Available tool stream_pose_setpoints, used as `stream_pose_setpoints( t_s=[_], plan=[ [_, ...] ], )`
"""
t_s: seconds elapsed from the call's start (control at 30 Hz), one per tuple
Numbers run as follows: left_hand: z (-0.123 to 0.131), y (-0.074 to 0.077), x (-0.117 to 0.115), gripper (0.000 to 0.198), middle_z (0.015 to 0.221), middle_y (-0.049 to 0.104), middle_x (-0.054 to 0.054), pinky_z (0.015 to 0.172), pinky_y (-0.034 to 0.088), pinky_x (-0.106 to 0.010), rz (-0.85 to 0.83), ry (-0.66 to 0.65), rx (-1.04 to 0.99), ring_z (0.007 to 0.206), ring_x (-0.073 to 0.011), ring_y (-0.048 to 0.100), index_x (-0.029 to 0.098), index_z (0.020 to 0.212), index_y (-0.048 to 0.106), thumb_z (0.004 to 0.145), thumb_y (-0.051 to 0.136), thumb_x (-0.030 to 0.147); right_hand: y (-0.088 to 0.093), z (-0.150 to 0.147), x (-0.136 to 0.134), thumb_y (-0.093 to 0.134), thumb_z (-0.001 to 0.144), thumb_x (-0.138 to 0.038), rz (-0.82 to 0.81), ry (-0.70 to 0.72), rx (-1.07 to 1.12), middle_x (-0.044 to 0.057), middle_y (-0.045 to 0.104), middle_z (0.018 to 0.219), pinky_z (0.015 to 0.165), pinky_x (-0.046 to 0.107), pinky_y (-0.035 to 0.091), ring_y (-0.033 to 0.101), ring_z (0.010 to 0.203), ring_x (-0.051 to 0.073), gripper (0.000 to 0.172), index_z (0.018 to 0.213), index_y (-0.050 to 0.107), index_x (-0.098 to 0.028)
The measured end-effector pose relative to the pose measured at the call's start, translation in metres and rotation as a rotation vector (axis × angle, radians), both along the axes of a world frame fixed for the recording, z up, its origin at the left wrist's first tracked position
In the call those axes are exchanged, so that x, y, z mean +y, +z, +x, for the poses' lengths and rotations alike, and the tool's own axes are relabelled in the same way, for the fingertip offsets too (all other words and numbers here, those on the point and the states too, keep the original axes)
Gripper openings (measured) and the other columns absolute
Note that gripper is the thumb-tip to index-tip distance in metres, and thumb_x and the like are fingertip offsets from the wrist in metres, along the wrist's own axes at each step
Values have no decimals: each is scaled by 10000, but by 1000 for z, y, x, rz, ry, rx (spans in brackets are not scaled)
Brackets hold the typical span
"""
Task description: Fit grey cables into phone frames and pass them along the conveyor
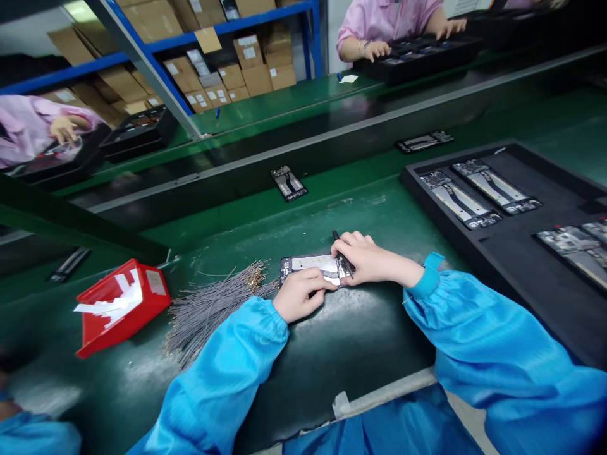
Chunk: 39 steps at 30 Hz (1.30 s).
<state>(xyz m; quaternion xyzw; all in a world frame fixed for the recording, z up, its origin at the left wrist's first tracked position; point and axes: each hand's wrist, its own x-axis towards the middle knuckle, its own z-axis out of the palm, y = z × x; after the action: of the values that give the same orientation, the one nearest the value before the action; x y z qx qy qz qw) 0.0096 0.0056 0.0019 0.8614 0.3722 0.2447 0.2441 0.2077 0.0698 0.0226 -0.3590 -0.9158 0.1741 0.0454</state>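
Note:
An opened phone body (310,261) with a silvery inside and circuit parts at its ends lies on the green bench in front of me. My left hand (306,294) rests over its near edge, with the fingers curled and pressing there. At the phone's right end is my right hand (367,258), closed round a thin black stick-like tool (336,236) whose top sticks up past the fingers. What the tool's tip touches is hidden. Just left of the phone lies a bundle of thin grey cables (213,309) with gold-coloured ends.
A red bin (154,303) with white paper strips stands at the left. On the right, a black foam tray (455,234) holds several phone bodies. Another phone body (288,183) lies farther back, near the metal rail. Co-workers in pink sleeves (365,28) work across the bench.

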Motion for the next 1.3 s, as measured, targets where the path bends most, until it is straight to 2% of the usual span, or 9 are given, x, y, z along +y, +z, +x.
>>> stream_pose_setpoints(
  t_s=[0.17,0.37,0.7,0.93,1.3],
  plan=[
    [1,0,0,311,733,553,-25,672,442,-233,12,-9,-11,689,-121,523,168,910,657,736,414,82,3,-3,2,643,619,-278,-13,82,-4,63,452,964,708,332,323,395,886,247,377,942,457,-218],
    [4,0,0,247,758,550,-36,696,436,-259,51,102,5,732,-141,517,152,866,621,765,405,88,-3,5,5,598,725,-424,-21,157,127,58,479,964,722,329,325,402,895,229,329,938,471,-208],
    [7,-1,1,154,714,495,-18,668,420,-254,58,166,67,717,-146,489,163,769,543,761,407,91,17,-7,4,659,693,-301,155,249,-58,75,496,949,628,304,348,431,860,232,279,890,491,-197],
    [7,-1,1,145,713,492,-19,643,411,-246,50,166,68,692,-141,480,161,757,535,744,416,80,26,-19,1,647,674,-259,137,218,-187,98,491,1004,590,308,374,448,891,258,315,940,488,-202],
    [4,0,1,167,697,522,-22,639,408,-248,43,40,78,687,-145,483,166,722,548,711,399,93,33,-29,0,627,631,-231,-33,111,-317,109,467,1044,619,345,388,429,938,290,351,944,470,-208]
  ],
)
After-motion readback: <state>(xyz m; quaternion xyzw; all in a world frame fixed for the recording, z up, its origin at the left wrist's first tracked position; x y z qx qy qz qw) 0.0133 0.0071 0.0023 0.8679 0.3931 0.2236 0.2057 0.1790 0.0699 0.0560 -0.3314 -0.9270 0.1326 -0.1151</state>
